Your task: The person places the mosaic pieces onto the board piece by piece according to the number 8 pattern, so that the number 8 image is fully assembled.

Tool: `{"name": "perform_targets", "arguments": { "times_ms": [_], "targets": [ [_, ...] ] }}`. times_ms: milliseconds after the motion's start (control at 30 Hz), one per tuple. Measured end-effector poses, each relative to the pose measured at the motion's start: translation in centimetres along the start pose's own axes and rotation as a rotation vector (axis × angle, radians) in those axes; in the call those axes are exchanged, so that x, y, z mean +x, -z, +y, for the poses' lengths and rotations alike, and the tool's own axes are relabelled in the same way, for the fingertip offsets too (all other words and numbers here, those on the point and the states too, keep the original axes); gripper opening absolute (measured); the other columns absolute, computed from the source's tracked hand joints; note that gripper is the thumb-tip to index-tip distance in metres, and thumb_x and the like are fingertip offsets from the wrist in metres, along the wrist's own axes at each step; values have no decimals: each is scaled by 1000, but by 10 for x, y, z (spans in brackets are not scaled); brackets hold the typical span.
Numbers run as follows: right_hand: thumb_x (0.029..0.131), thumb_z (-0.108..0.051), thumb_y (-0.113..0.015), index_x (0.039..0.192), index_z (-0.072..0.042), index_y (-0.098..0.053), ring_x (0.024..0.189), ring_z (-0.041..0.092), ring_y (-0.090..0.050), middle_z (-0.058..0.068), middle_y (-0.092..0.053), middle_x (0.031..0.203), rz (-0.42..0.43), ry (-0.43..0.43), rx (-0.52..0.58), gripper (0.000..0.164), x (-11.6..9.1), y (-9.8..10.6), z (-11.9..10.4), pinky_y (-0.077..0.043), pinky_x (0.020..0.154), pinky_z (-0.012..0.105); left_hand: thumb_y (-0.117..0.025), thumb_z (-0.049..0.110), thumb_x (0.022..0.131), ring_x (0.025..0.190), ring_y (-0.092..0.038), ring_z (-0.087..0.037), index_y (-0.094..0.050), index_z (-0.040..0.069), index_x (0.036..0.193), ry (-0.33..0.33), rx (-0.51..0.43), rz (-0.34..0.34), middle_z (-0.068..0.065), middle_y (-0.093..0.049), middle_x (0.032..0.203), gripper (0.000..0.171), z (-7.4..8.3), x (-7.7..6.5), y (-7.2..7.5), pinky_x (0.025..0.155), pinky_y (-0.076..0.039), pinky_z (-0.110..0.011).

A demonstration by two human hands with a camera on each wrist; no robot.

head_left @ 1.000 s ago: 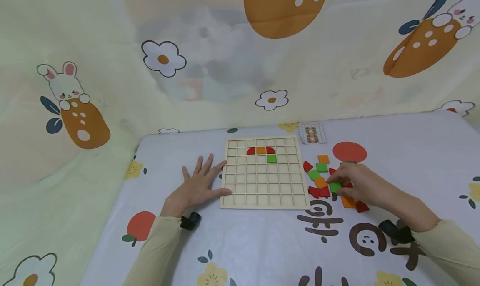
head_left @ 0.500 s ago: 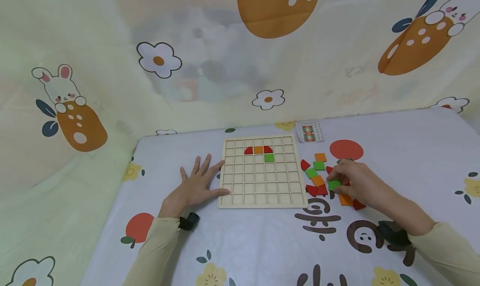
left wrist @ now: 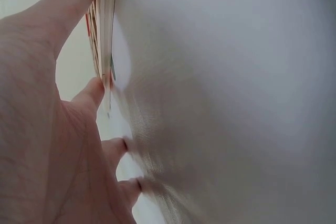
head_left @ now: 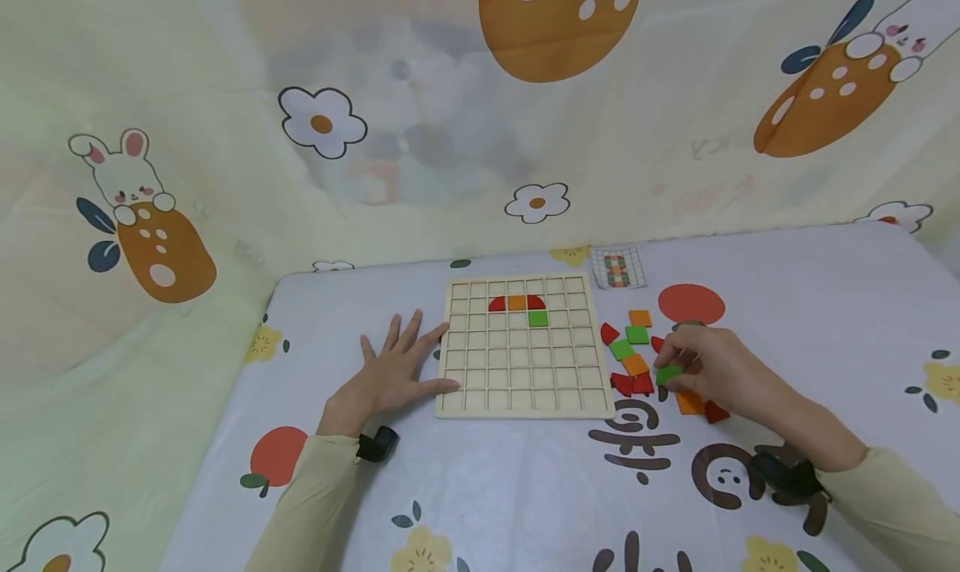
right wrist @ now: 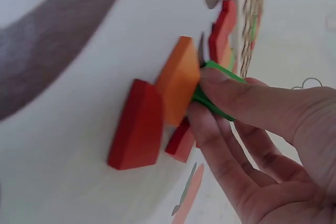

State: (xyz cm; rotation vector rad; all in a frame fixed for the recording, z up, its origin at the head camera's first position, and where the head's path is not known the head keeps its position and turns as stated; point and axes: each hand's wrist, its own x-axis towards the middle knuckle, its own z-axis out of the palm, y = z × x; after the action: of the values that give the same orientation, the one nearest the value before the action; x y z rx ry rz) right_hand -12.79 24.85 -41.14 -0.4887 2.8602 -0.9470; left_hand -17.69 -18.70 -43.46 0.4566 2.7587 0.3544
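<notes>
A pale wooden grid board (head_left: 525,414) lies on the table. In its upper rows sit two red rounded pieces, an orange square (head_left: 517,303) between them and a green square (head_left: 537,318) below the right red one. My left hand (head_left: 386,382) is spread flat at the board's left side, thumb and index finger touching its edge. To the right of the board, my right hand (head_left: 712,365) pinches a green square tile (head_left: 667,376) between thumb and fingers. In the right wrist view an orange tile (right wrist: 179,80) and a red piece (right wrist: 137,129) lie close beside that hand.
Loose tiles, among them an orange square (head_left: 640,318) and a green square (head_left: 637,335), lie scattered between board and right hand. A small pattern card (head_left: 618,268) lies behind the board's right corner. A printed cloth wall (head_left: 420,213) rises at the table's back.
The head view has shifted slightly. My right hand still pinches the green tile, which now looks more tilted. The left hand stays at the board's edge.
</notes>
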Motion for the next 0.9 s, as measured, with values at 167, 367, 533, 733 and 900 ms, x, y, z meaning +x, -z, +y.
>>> {"name": "perform_targets", "arguments": {
  "times_ms": [167,367,533,733,900],
  "targets": [
    [75,4,-90,88,-8,-74,78,15,-64,-3,-70,85,-3,14,23,24,5,4,2,-56,68,20,-60,75,90,159,11,-42,-22,35,168,1,4,-5,-11,2,176,96,-1,0,-1,112,8,-82],
    [75,6,-90,91,-4,-76,78,18,-66,1,-72,86,94,58,30,24,20,3,-3,-55,70,17,-60,75,90,159,10,-42,-22,35,168,0,7,-1,-11,1,176,96,-1,0,0,112,8,-83],
    [79,5,-88,95,-2,-77,81,21,-66,5,-74,89,123,84,76,22,45,-1,-14,-55,72,17,-61,75,90,159,10,-42,-22,35,168,-2,2,0,-11,1,176,96,-1,0,2,112,7,-83],
    [86,5,-83,104,1,-78,89,25,-67,8,-74,98,63,133,149,19,86,-15,-38,-60,81,31,-60,76,89,159,11,-42,-21,35,168,10,4,-4,-11,2,176,97,-2,-2,2,112,7,-83],
    [88,6,-80,104,2,-78,92,27,-69,10,-75,100,18,222,232,17,117,-32,-59,-60,83,40,-58,77,89,159,12,-41,-21,37,168,12,2,-3,-9,3,176,97,-2,0,-1,112,9,-82]
  ]
}}
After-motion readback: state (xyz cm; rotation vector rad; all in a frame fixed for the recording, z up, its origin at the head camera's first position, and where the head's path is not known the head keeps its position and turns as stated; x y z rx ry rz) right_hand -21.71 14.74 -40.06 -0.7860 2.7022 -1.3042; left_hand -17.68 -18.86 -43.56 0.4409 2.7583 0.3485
